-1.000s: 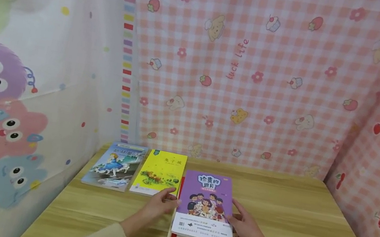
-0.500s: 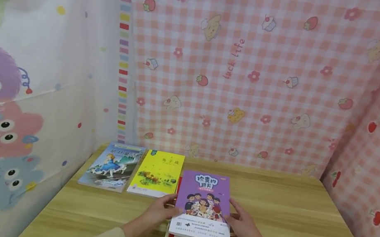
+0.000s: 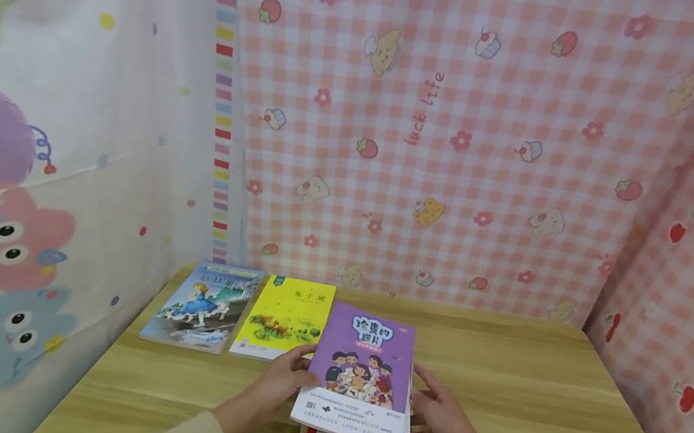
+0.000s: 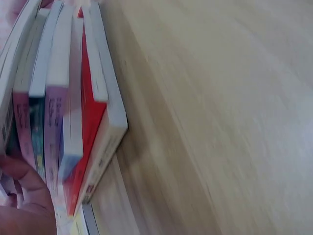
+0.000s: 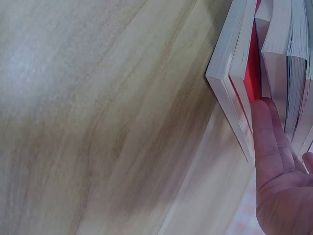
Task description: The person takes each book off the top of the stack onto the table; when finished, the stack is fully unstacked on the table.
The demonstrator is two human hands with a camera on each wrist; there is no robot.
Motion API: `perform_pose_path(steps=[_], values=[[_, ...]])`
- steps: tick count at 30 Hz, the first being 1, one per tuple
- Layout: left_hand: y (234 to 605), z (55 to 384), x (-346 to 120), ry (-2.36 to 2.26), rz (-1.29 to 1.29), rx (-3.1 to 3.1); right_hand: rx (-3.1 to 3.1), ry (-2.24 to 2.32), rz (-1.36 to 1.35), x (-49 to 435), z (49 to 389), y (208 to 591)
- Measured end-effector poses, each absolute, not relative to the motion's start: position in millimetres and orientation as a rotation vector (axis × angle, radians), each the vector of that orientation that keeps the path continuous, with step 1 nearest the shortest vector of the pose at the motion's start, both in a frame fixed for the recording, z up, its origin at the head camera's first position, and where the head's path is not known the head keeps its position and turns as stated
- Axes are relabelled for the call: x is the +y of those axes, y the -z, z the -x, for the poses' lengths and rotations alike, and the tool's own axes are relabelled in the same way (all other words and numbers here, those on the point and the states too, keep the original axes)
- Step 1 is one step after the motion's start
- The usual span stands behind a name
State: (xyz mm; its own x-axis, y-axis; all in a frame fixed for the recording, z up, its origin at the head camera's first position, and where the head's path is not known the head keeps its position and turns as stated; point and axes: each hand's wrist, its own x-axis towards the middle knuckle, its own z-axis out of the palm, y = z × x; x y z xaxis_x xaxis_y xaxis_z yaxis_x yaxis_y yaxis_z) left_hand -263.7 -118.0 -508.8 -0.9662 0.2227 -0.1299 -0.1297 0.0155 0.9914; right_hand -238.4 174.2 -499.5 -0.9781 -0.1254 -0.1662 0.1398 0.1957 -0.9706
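A stack of books stands near the front of the table in the head view, topped by a purple picture-covered book [image 3: 362, 372] that sits askew, its near end shifted left. My left hand [image 3: 285, 382] pinches this purple book at its left edge, thumb on the cover. In the left wrist view that hand [image 4: 27, 200] is beside the spines, and a red book [image 4: 88, 117] shows low in the stack. Along the opposite side, my right hand [image 3: 444, 420] has its fingers straight against the lower books, as the right wrist view shows of the hand [image 5: 279, 171].
A yellow book [image 3: 285, 317] and a blue book [image 3: 201, 307] with a girl on its cover lie side by side at the back left of the wooden table [image 3: 530, 400]. A pink checked curtain [image 3: 447, 111] hangs behind, and a cartoon-printed cloth [image 3: 126, 134] on the left.
My left hand has closed on the purple book, whose near end has swung left over the stack. The right hand stays at the stack's right side. The head view has shifted slightly.
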Motion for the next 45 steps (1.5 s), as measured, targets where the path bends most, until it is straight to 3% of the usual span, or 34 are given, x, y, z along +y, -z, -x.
perform_pose_path(steps=[32, 45], values=[[505, 263, -185, -2.205, -0.141, 1.723, 2.511, 1.522, 0.014, 168, 245, 493], [491, 254, -238, -2.25, -0.128, 1.769, 2.513, 1.516, 0.013, 169, 246, 494]])
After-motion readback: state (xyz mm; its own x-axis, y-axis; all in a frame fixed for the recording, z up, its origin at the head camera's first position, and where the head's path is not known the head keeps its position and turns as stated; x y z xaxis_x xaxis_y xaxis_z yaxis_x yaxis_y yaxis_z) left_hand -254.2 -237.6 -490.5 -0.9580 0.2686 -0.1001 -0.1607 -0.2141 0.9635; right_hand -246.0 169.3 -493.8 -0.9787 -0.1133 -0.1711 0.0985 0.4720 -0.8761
